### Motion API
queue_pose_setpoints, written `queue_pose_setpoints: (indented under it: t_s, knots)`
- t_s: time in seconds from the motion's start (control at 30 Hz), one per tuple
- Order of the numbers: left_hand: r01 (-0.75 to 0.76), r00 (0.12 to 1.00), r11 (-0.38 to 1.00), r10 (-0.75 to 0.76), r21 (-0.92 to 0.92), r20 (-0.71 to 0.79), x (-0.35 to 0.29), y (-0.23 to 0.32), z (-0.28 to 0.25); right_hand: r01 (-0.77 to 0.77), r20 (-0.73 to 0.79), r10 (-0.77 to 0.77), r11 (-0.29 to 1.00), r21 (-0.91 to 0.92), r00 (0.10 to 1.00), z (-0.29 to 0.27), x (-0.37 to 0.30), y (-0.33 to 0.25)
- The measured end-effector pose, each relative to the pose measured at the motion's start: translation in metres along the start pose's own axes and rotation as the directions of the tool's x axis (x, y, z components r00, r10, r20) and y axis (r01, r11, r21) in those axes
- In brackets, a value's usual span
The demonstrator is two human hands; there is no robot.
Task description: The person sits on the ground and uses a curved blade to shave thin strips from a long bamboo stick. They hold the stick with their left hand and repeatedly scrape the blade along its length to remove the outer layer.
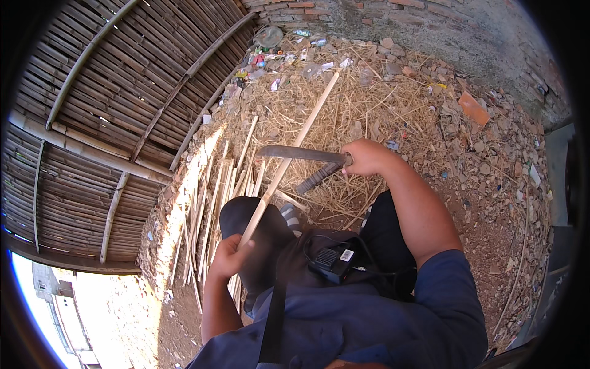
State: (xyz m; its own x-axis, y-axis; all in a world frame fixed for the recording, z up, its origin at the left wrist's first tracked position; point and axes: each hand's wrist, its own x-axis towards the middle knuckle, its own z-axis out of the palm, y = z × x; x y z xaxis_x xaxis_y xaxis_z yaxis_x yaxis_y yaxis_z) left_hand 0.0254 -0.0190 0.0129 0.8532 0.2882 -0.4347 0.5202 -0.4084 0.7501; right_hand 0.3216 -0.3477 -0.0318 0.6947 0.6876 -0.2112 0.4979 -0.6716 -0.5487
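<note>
Bamboo strip (289, 157) runs long from my left hand (228, 255), fingers wrapped around its near end, up and to the right over the straw toward the brick wall (393, 18). My right hand (367, 157) grips closed a knife (301, 153) lying across the strip, blade pointing left. Cut slats (209, 203) lie beside my left knee.

Outdoor rural work yard: bamboo-slat wall (110, 104), brick wall (393, 18), straw-littered dirt ground (491, 203).

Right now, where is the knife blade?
In the head view, centre: the knife blade, gripped by the right hand, lies across the bamboo strip held by the left hand.
</note>
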Motion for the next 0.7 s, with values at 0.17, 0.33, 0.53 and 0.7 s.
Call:
queue_pose_setpoints:
  t_s: [0.17,0.33,0.53,0.7]
  knots:
    - [0.003,1.0,1.0,-0.003,-0.003,0.006,-0.002,0.0053,0.0004,0.003,0.007,-0.003,1.0,0.003,1.0,-0.0011,-0.0005,-0.001]
    - [0.01,1.0,1.0,-0.01,-0.02,-0.005,-0.0026,0.0071,0.0021,0.021,-0.006,-0.021,1.0,-0.014,1.0,0.0023,0.002,0.0028]
    - [0.019,1.0,1.0,-0.019,-0.013,0.002,-0.0011,0.005,0.0006,0.027,0.005,-0.027,1.0,-0.003,1.0,0.0021,0.0019,0.0024]
    - [0.017,1.0,0.999,-0.017,-0.033,0.024,-0.0016,0.0081,0.0,0.015,0.009,-0.015,1.0,0.002,1.0,-0.0002,-0.0005,-0.0009]
